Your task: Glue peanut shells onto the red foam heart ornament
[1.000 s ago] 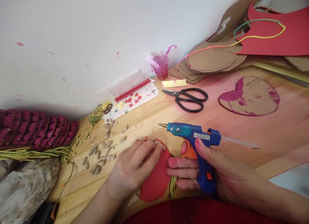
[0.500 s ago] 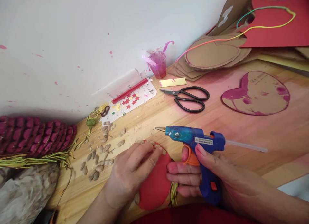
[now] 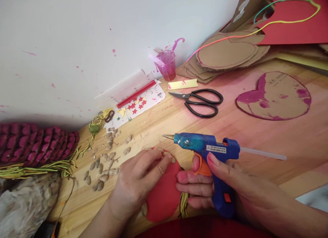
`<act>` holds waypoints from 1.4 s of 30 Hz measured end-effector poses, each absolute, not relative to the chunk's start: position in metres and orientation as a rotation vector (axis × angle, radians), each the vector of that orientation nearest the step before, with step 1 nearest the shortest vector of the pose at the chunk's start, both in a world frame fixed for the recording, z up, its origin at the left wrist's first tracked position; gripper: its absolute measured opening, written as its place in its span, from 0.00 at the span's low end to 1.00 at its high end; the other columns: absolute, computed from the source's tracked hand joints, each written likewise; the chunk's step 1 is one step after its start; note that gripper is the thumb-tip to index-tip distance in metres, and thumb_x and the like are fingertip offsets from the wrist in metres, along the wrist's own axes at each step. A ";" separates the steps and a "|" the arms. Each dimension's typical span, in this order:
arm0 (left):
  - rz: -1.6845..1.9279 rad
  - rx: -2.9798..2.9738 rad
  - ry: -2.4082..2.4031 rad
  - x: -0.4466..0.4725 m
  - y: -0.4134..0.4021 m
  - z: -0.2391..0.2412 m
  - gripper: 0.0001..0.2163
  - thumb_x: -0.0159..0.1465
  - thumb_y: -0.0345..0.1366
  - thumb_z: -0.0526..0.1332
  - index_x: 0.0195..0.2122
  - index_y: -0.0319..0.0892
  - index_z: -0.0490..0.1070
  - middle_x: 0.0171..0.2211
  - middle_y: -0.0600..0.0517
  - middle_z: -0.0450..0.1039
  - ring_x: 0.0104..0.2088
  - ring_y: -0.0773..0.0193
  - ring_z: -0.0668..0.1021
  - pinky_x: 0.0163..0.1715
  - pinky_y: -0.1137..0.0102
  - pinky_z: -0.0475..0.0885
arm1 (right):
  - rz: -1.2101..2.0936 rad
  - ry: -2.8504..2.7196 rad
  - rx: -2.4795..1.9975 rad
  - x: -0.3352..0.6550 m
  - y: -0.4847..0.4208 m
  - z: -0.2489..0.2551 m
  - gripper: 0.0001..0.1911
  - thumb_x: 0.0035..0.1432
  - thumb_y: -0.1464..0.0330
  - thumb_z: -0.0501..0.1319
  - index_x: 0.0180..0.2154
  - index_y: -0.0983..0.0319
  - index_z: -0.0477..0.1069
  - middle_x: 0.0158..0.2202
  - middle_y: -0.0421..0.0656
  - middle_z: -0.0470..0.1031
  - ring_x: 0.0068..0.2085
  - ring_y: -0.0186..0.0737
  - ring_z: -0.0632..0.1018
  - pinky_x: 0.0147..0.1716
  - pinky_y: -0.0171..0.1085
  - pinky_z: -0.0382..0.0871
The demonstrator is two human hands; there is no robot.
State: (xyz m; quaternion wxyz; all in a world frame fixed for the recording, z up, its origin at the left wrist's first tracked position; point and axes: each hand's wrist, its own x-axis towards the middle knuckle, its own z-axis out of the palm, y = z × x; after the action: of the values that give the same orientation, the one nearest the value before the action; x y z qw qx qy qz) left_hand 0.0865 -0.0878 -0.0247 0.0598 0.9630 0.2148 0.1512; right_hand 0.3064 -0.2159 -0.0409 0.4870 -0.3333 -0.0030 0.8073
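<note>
My right hand (image 3: 243,183) holds a blue hot glue gun (image 3: 196,142) by its handle, with its metal nozzle pointing left and a clear glue stick (image 3: 263,153) out of its back. The index finger lies at the orange trigger (image 3: 203,167). My left hand (image 3: 138,178) rests over the upper edge of a flat red cutout (image 3: 164,195), its bent fingers pressing on a peanut (image 3: 169,157) at the rim. Another peanut (image 3: 144,208) sits at the cutout's lower left edge. Yellow-green yarn (image 3: 183,204) shows from under its right side.
Loose peanuts (image 3: 104,177) lie to the left. Black-handled scissors (image 3: 202,102), a pink-stained cup (image 3: 166,65) and a paper with star stickers (image 3: 134,106) are farther back. A painted cardboard heart (image 3: 279,97) and stacked cardboard (image 3: 225,53) lie right. A scaly magenta object (image 3: 38,142) stands left.
The view has shifted slightly. Both hands keep nearly the same pose, the left on the peanut at the cutout's rim and the right on the glue gun.
</note>
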 end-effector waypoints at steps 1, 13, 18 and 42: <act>0.438 2.870 0.702 0.087 -0.088 -0.024 0.12 0.70 0.35 0.58 0.52 0.49 0.74 0.42 0.51 0.80 0.38 0.64 0.82 0.36 0.71 0.78 | 1.961 -0.008 -0.809 0.307 -0.216 -0.042 0.20 0.60 0.52 0.64 0.45 0.59 0.77 0.48 0.56 0.83 0.51 0.58 0.82 0.48 0.50 0.78; 0.496 2.754 0.781 0.088 -0.089 -0.027 0.11 0.70 0.39 0.57 0.51 0.49 0.74 0.40 0.52 0.81 0.38 0.62 0.83 0.34 0.71 0.79 | 1.967 -0.026 -0.808 0.309 -0.215 -0.044 0.19 0.62 0.51 0.62 0.44 0.57 0.80 0.47 0.52 0.84 0.51 0.58 0.82 0.48 0.51 0.77; 0.500 2.762 0.769 0.087 -0.089 -0.029 0.12 0.71 0.39 0.56 0.53 0.50 0.74 0.41 0.52 0.81 0.38 0.62 0.83 0.34 0.70 0.80 | 1.972 -0.045 -0.796 0.308 -0.217 -0.046 0.18 0.60 0.52 0.63 0.44 0.56 0.80 0.47 0.50 0.84 0.51 0.57 0.81 0.48 0.51 0.77; 0.571 3.040 0.512 0.094 -0.087 -0.024 0.11 0.69 0.28 0.58 0.51 0.41 0.74 0.44 0.47 0.76 0.39 0.65 0.78 0.36 0.72 0.76 | 1.942 0.003 -0.919 0.309 -0.209 -0.027 0.17 0.58 0.52 0.66 0.40 0.58 0.78 0.44 0.51 0.83 0.49 0.55 0.83 0.47 0.50 0.79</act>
State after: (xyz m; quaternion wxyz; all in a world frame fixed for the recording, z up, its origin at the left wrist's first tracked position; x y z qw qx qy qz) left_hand 0.0937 -0.0871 -0.0244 0.0033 0.9696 0.1634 0.1822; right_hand 0.3092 -0.2085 -0.0267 0.4766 -0.3760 0.0013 0.7946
